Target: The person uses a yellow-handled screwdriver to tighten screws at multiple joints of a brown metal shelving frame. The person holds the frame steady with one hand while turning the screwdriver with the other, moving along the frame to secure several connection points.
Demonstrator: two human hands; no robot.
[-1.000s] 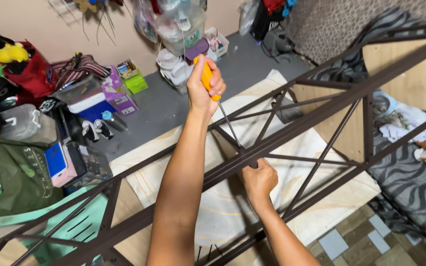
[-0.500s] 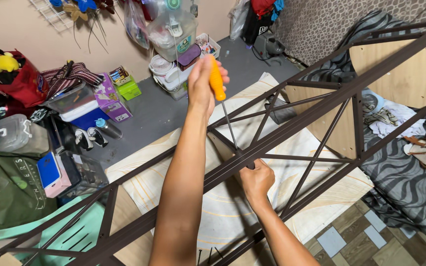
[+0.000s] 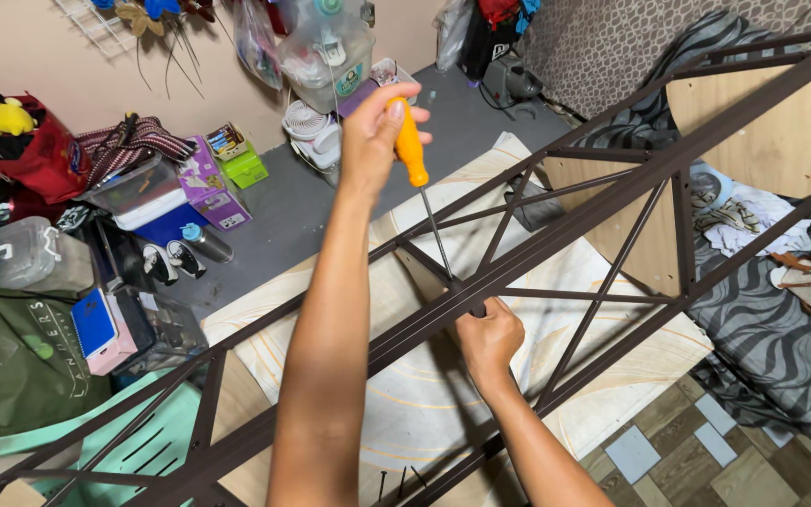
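Note:
My left hand (image 3: 377, 131) is shut on the orange handle of a screwdriver (image 3: 412, 150); its thin shaft runs down to a joint of the dark brown metal frame (image 3: 612, 192). My right hand (image 3: 488, 338) grips the frame's bar just below that joint, where the diagonal struts meet. The frame stretches across the view from lower left to upper right. Beneath it lies a pale wooden panel (image 3: 424, 413) with faint ring patterns. The screwdriver's tip is hidden behind the bar.
Clutter lines the wall at left: plastic containers (image 3: 138, 188), a purple box (image 3: 208, 178), a small white fan (image 3: 310, 127), a green bag (image 3: 21, 366), a mint plastic chair (image 3: 133, 451). A zebra-print mattress (image 3: 781, 347) lies at right. Loose screws (image 3: 396, 483) lie on the panel.
The view has shifted slightly; my left hand with the screwdriver sits a little further right and its handle has turned in my fingers. My right hand stays on the frame.

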